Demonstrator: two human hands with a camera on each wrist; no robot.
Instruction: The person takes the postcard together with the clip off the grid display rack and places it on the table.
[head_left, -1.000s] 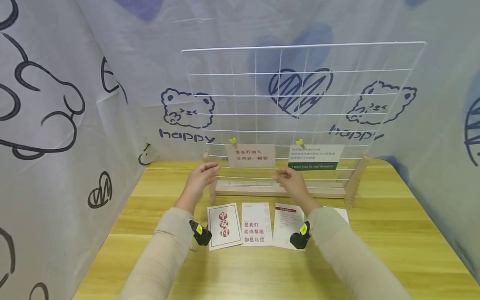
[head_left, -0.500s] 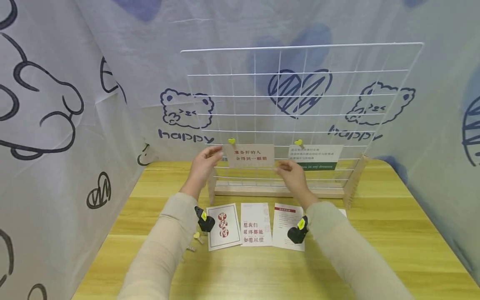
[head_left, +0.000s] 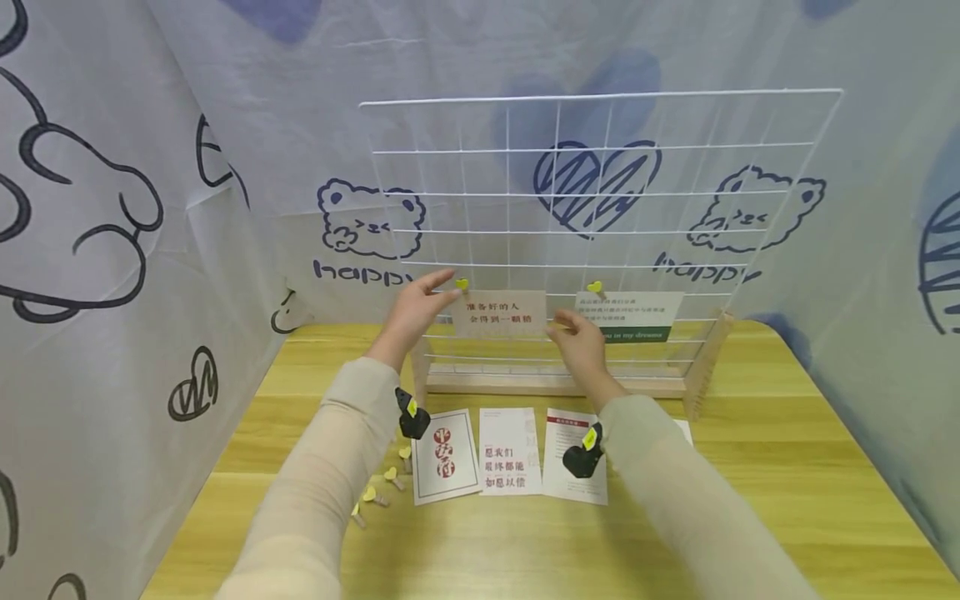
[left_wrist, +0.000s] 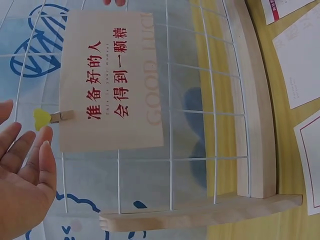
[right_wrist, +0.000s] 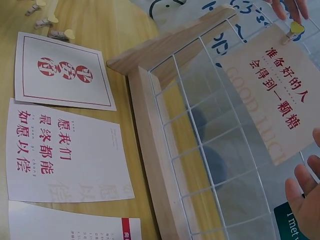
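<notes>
A pale card with red characters [head_left: 498, 312] hangs on the white wire grid [head_left: 558, 196], held at its upper left by a clothespin with a yellow heart [left_wrist: 42, 119]. My left hand [head_left: 422, 307] is beside that clothespin, its fingers loosely bent and holding nothing; the left wrist view shows fingertips close to the heart. My right hand [head_left: 581, 340] is by the card's right edge, fingers relaxed, with no grip on the card visible. It partly covers a white and green card [head_left: 637, 315], which hangs from another heart clothespin [head_left: 596, 287].
The grid stands in a wooden base [head_left: 480, 383]. Before it on the table [head_left: 480, 550] lie a framed-print card [head_left: 446, 457], a red-text card [head_left: 510, 452], a red-banner card [head_left: 558, 483] and another, mostly hidden. Several loose heart clothespins [head_left: 372, 496] lie at the left.
My left hand has risen and moved right, from below the card's left side to beside its clothespin. My right hand has risen slightly along the right edge. The hung card looks slightly straighter.
</notes>
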